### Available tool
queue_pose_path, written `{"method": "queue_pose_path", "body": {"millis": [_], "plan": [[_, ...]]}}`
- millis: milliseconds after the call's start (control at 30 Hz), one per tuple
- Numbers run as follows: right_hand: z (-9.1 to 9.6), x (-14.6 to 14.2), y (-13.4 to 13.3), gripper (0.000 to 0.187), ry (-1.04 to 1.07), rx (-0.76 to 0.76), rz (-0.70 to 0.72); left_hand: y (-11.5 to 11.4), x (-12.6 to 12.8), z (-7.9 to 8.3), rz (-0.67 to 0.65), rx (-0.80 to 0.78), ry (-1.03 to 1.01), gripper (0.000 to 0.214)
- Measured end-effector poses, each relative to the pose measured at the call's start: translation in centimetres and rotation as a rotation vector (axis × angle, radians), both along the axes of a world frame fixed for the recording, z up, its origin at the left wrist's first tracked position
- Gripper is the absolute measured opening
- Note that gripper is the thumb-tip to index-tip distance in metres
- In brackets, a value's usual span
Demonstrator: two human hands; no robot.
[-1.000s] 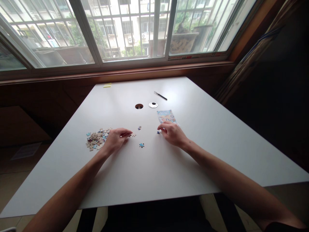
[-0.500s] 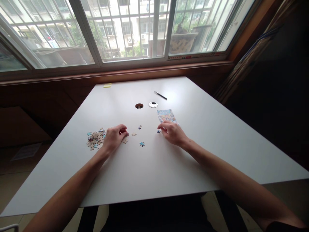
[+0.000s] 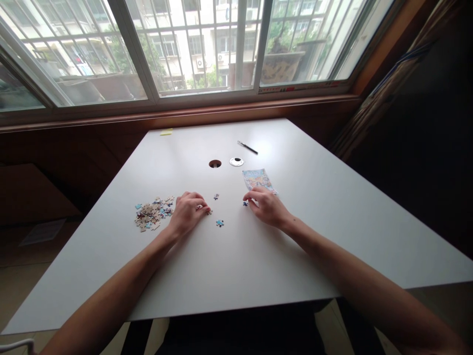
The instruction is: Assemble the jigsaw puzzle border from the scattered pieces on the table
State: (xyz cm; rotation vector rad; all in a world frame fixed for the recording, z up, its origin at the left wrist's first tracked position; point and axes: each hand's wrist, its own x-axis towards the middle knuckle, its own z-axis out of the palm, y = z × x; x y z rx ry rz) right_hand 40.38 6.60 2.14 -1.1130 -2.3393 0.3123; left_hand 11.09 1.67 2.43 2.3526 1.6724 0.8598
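Observation:
My left hand (image 3: 189, 213) is closed, its thumb and fingertips pinched at a small tan jigsaw puzzle piece (image 3: 210, 212) on the white table. Part of that piece is hidden by the fingers. To its left lies a heap of loose puzzle pieces (image 3: 151, 215), tan and blue. My right hand (image 3: 269, 207) rests with curled fingers, fingertips closed at a dark blue puzzle piece (image 3: 245, 203) that is partly covered. Between the hands lie a light blue puzzle piece (image 3: 219, 223) and a smaller dark-patterned piece (image 3: 216, 196).
A colourful picture sheet (image 3: 258, 178) lies just beyond my right hand. Farther back are a round hole (image 3: 215, 163) in the table (image 3: 229, 266), a white round cover (image 3: 236, 161), a pen (image 3: 248, 147) and a yellow sticky note (image 3: 166, 132). A barred window stands behind.
My left hand has moved right, away from the heap, to the tan piece near the middle. My right hand stays at the dark blue piece. The view has shifted slightly.

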Motion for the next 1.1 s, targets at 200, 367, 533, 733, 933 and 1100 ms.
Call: {"method": "queue_pose_path", "body": {"millis": [200,367,533,733,933,1100], "plan": [[-0.1,0.3,0.4,0.022,0.009,-0.012,0.058,-1.0,-2.7,2.7,-0.116,-0.132,0.022,0.021],[0.2,0.6,0.8,0.018,0.0,-0.024,0.131,-2.2,-3.8,3.6,-0.212,-0.234,0.062,0.017],[0.0,0.7,1.1,0.015,-0.006,-0.064,0.146,-2.1,-3.2,3.4,-0.254,-0.26,0.054,0.027],[0.0,0.5,1.3,0.017,0.034,-0.078,0.175,-1.9,-2.7,3.3,-0.312,-0.275,0.055,0.022],[0.5,0.5,1.3,0.018,0.063,-0.086,0.19,-1.4,-3.2,3.3,-0.243,-0.177,0.066,0.022],[0.3,-0.5,1.1,0.018,0.127,-0.118,0.24,-1.2,-2.2,2.6,-0.29,-0.117,0.082,0.026]]}}
